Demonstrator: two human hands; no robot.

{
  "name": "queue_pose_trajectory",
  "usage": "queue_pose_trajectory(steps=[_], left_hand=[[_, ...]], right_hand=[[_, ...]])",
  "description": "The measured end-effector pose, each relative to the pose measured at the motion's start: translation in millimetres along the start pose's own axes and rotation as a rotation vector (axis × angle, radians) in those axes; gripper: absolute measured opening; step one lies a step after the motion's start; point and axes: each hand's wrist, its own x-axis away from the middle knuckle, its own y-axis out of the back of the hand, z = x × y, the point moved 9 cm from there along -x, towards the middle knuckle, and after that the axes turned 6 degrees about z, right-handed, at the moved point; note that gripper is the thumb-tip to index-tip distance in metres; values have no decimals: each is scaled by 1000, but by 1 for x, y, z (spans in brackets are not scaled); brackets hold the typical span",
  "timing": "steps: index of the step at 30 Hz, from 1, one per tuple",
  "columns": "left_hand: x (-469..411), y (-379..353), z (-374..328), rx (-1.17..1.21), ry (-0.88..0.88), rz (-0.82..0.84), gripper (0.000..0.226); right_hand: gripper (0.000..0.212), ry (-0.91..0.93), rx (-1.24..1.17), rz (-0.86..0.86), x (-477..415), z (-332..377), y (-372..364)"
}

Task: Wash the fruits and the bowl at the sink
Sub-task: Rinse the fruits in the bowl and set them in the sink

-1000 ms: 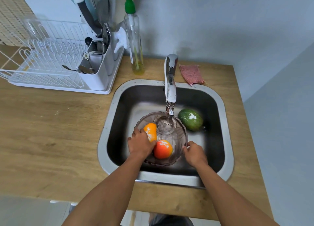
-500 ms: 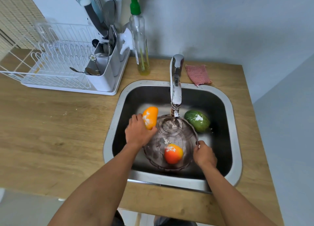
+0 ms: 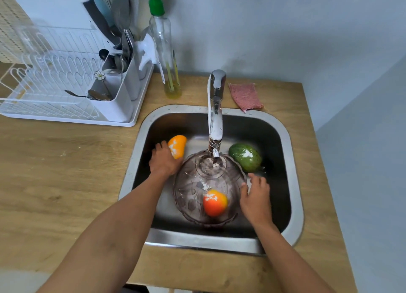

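Though half behind left hand [image 3: 164, 161], fruit [image 3: 179, 145].

The left hand [image 3: 165, 161] was stretched forward, its fingers curled round an orange-yellow fruit [image 3: 178, 145] that stuck out past their tips. The right hand [image 3: 256, 197] lay palm down, fingers loosely spread, forearm extended.

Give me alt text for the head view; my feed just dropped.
A person's left hand grips a yellow-orange fruit at the left of the sink, outside the translucent bowl under the tap. The right hand, fingers loose, is at the bowl's right rim. A red-orange fruit lies in the bowl; a green fruit lies in the sink beside it.
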Motion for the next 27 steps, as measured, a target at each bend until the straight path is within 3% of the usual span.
queue_pose_trajectory(steps=[8,16,20,23,27], left_hand=[[-9,-15,3,25,4,61,79],[48,-16,25,310,87,-70,64],[72,-56,47,350,225,176,58],[86,-79,45,379,204,382,35],[90,-89,45,489,215,466,20]], right_hand=[[32,196,44,39,5,20,-5],[49,210,41,273,11,28,-28],[76,210,177,452,19,28,-48],[91,198,235,552,26,26,-54],[97,211,304,581,27,29,-57]])
